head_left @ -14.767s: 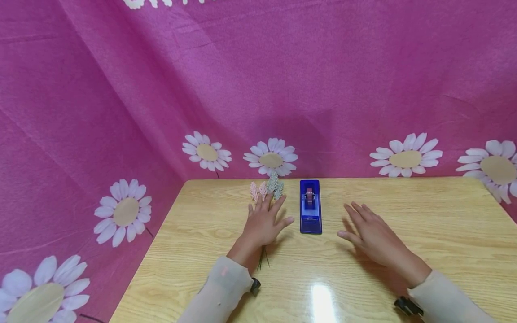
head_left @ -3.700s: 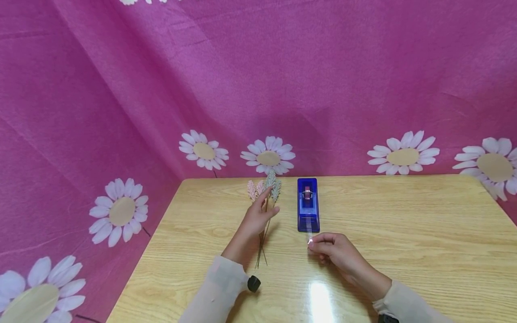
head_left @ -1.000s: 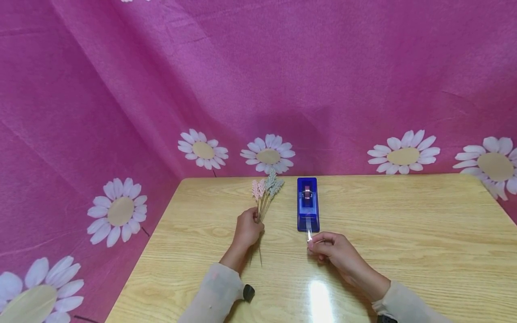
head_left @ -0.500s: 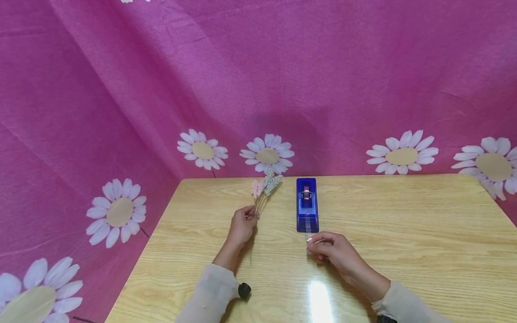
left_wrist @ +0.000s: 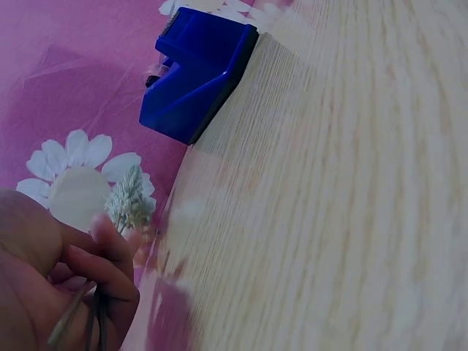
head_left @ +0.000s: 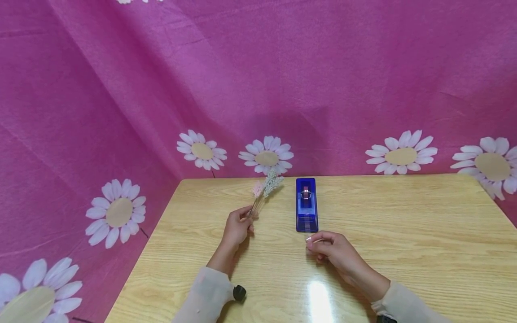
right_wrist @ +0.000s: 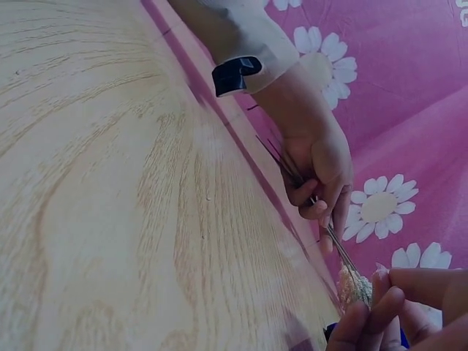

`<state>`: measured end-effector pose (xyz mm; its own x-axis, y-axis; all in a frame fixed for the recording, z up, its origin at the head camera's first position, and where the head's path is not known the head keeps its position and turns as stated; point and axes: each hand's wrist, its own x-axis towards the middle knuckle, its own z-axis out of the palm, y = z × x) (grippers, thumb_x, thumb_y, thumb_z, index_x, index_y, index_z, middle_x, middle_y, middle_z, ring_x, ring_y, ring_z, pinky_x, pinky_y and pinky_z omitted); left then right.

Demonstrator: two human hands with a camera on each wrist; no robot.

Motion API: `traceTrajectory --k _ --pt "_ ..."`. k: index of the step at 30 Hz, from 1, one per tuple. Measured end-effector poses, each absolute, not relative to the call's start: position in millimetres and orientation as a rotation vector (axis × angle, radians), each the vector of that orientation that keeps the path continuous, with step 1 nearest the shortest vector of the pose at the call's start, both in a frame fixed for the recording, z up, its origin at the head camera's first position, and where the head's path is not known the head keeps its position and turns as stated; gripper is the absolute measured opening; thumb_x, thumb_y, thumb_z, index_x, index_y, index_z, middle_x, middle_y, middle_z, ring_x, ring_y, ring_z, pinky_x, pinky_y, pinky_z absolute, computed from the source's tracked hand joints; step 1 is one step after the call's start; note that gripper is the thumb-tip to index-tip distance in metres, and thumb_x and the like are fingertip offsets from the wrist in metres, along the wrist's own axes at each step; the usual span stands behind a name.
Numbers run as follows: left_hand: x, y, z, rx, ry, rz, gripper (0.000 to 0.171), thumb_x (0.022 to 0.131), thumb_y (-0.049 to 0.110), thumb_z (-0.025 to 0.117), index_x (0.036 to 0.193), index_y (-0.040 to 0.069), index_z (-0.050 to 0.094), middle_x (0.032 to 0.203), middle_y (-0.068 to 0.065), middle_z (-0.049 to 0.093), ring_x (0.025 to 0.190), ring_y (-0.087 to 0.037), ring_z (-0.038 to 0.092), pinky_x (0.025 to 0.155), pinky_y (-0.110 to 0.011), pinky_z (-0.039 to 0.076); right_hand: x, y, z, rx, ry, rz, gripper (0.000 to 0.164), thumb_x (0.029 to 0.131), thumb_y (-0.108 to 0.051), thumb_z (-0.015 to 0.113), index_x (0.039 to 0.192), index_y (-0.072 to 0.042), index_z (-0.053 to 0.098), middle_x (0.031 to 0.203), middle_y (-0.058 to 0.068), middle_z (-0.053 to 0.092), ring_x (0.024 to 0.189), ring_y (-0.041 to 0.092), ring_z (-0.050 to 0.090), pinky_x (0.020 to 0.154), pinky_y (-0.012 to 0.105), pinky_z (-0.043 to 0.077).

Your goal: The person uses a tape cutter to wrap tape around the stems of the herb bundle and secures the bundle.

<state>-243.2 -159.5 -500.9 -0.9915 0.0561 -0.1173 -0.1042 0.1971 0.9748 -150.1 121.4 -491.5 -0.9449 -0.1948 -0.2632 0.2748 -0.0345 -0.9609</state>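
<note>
**Left hand (head_left: 236, 229) on flower bundle (head_left: 262, 193), right hand (head_left: 337, 253) on tape strip (head_left: 308, 228)**

Left: fingers curled, thumb and fingertips pinching the stems (right_wrist: 345, 254). Bundle sits left of the tape dispenser (head_left: 306, 210), apart from it, heads leaning far-right: pink heads (head_left: 257, 189) on the left, grey-green heads (head_left: 272, 183) on the right. Can't tell if any of it touches the table (head_left: 404, 215).

Right: thumb and index closed together on the free end of the strip, other fingers curled under. Strip runs from the dispenser's near end to the fingertips (roll (head_left: 306, 193) seated toward the far end).

Dispenser is blue, standing on the table by the far edge. Pink cloth (head_left: 303, 67) behind, printed with white daisies (head_left: 400, 156). White marks (head_left: 124, 1) at its top are cropped; maybe lettering, can't read.
</note>
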Motion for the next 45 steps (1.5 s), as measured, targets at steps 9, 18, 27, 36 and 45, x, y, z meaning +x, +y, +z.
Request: traceTrajectory --k 9,18,27,36,45 --pt "-240.1 -166.1 -495.9 -0.039 2.223 2.029 0.020 0.100 -0.014 0.052 0.119 -0.019 0.054 0.112 -0.036 0.069 0.057 -0.009 0.057 0.057 -0.021 0.052 -150.1 122.0 -486.6 0.071 1.913 -2.060 0.017 0.095 -0.006 0.070 0.108 0.005 0.069 0.085 0.000 0.073 0.071 0.012 0.058 0.065 0.027 0.050" --pt "-240.9 -176.8 -489.4 -0.035 2.286 1.977 0.017 0.100 -0.011 0.055 0.114 -0.017 0.063 0.091 -0.024 0.076 0.055 -0.008 0.052 0.052 -0.019 0.043 -151.4 123.1 -480.4 0.078 1.923 -2.059 0.017 0.095 -0.006 0.069 0.108 0.005 0.069 0.091 0.001 0.073 0.073 0.011 0.059 0.066 0.026 0.051" --pt "-237.9 -189.5 -477.7 0.066 2.403 1.857 0.018 0.100 -0.008 0.059 0.113 -0.016 0.067 0.092 -0.024 0.076 0.063 -0.011 0.053 0.055 -0.022 0.042 -152.2 124.5 -472.9 0.046 1.953 -2.059 0.019 0.095 -0.008 0.070 0.109 0.005 0.070 0.094 0.001 0.073 0.073 0.011 0.058 0.066 0.025 0.051" --pt "-233.1 -205.8 -464.5 0.124 2.312 1.820 0.021 0.101 -0.004 0.059 0.117 -0.018 0.064 0.089 -0.015 0.078 0.057 -0.011 0.042 0.053 -0.022 0.035 -156.0 127.7 -463.7 -0.017 1.996 -2.035 0.026 0.097 -0.009 0.069 0.114 0.010 0.068 0.094 0.002 0.074 0.075 0.012 0.061 0.067 0.024 0.053" --pt "-226.0 -222.2 -453.0 0.321 2.225 1.688 0.018 0.101 -0.003 0.060 0.112 -0.017 0.064 0.093 -0.024 0.076 0.054 -0.006 0.040 0.054 -0.022 0.036 -159.1 129.6 -449.0 -0.010 2.014 -2.046 0.029 0.097 -0.010 0.071 0.116 0.011 0.067 0.092 -0.002 0.070 0.074 0.010 0.061 0.069 0.025 0.056"
